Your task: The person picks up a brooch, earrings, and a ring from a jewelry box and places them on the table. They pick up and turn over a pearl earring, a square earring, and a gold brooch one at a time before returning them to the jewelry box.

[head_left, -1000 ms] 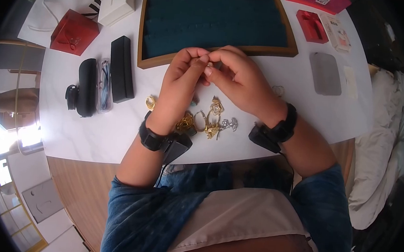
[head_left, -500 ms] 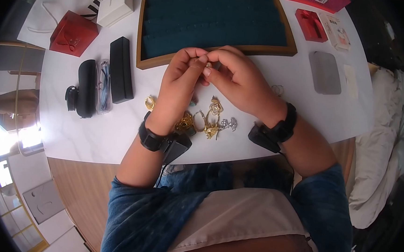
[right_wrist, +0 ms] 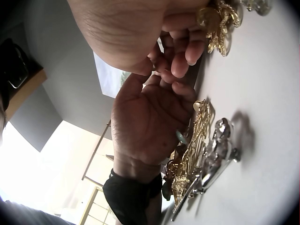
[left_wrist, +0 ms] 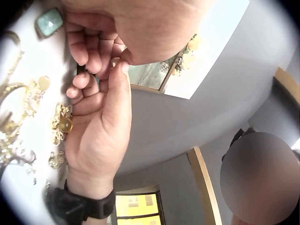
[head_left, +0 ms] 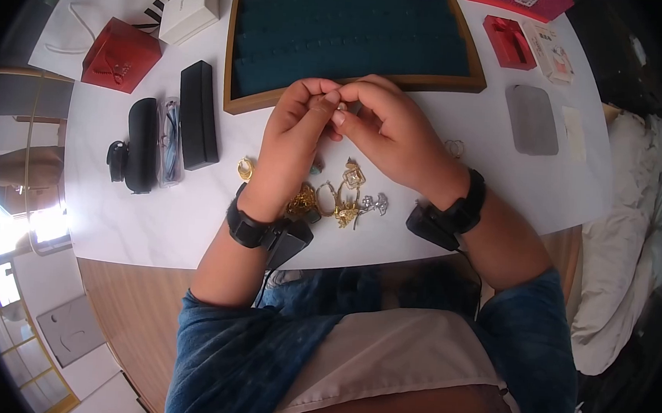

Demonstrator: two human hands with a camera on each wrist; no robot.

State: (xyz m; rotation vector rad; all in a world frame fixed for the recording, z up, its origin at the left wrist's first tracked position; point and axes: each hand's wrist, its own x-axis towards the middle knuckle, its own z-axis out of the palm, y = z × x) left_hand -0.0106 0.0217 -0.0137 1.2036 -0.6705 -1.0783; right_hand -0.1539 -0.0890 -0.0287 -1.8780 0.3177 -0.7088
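Your left hand (head_left: 297,120) and right hand (head_left: 388,131) met just in front of the tray (head_left: 432,82) with the dark green lining, above the worktop (head_left: 160,229). The small, pale round piece (left_wrist: 115,61) was between your fingertips, each hand's grip clamped on it with thumb and fingers; its far side was hidden. Below your hands lay a gold-coloured cluster (head_left: 301,201), a square-framed gold piece (head_left: 354,176) and a silver-coloured flower piece (head_left: 376,203). Gold hoops (head_left: 246,168) lay near your left wrist, and a turquoise stone (left_wrist: 49,22) rested on the worktop near your left hand.
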